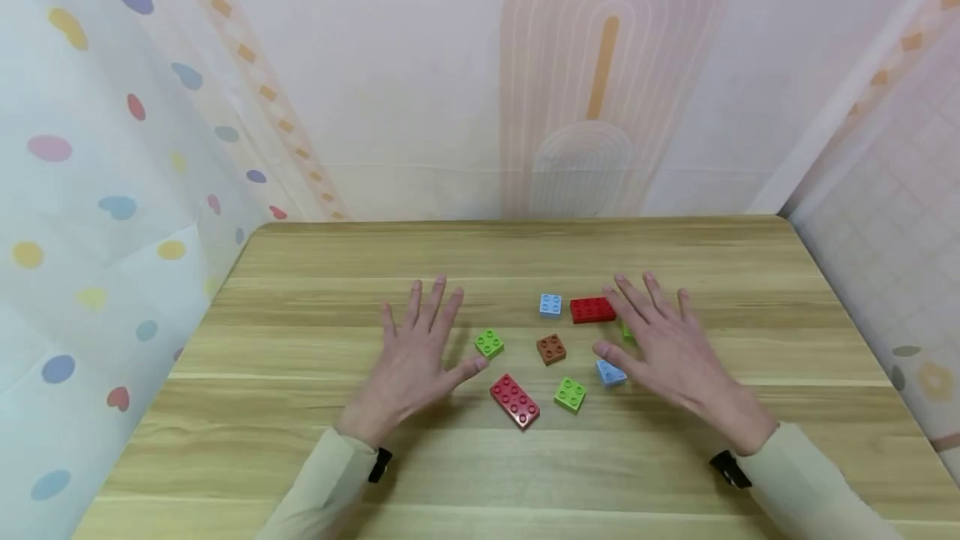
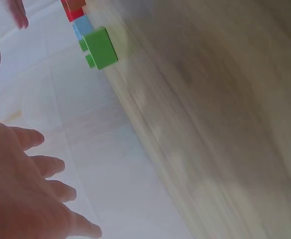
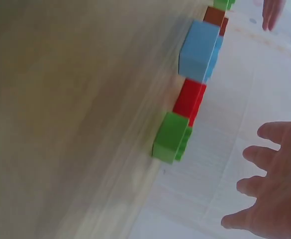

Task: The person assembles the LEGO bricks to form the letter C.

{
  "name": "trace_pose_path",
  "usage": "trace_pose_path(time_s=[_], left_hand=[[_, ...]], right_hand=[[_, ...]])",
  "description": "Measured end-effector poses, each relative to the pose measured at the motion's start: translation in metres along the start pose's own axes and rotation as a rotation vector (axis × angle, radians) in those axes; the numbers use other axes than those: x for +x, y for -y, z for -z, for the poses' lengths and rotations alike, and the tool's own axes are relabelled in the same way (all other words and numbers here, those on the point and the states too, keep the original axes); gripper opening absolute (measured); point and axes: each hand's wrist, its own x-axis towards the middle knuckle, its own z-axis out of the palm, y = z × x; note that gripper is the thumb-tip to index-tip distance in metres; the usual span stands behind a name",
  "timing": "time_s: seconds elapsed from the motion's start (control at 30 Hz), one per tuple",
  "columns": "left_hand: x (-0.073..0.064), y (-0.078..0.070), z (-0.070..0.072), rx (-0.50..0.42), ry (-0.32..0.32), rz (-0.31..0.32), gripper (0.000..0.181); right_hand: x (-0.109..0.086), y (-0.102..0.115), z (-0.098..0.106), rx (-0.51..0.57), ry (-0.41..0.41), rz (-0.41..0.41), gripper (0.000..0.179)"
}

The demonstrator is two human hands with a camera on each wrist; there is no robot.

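Note:
Fingers spread, my left hand (image 1: 416, 365) hovers over the table just left of a green brick (image 1: 489, 344). My right hand (image 1: 667, 352), its fingers also spread, is above the right end of the group and partly hides a second green brick (image 3: 171, 137) and a blue brick (image 1: 611, 372). Between the hands lie a brown brick (image 1: 551, 349), a small blue brick (image 1: 551, 305), a long red brick (image 1: 592, 310), a third green brick (image 1: 570, 395) and a darker red long brick (image 1: 514, 401). Both hands hold nothing.
The bricks lie separately, studs up, on a wood-grain table (image 1: 285, 357). A pale patterned cloth (image 1: 405, 90) hangs along the table's back edge, with a spotted cloth (image 1: 90, 257) at the left and a grid-patterned one (image 1: 915, 215) at the right.

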Motion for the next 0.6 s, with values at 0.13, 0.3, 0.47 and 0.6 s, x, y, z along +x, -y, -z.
trace_pose_path(time_s=[0.13, 0.3, 0.47, 0.6], left_hand=[[-0.001, -0.004, -0.002, -0.009, -0.010, -0.046, 0.093], [-0.004, -0.007, -0.003, -0.046, -0.018, -0.123, 0.090], [-0.007, -0.009, -0.004, -0.094, -0.005, -0.202, 0.088], [-0.006, -0.011, -0.006, -0.116, 0.016, -0.279, 0.084]], right_hand=[[-0.003, 0.005, -0.003, 0.006, 0.019, 0.023, 0.082], [-0.006, 0.011, -0.006, 0.021, 0.032, 0.049, 0.084], [-0.008, 0.016, -0.012, 0.020, 0.046, 0.082, 0.083], [-0.010, 0.020, -0.015, 0.024, 0.053, 0.116, 0.084]])
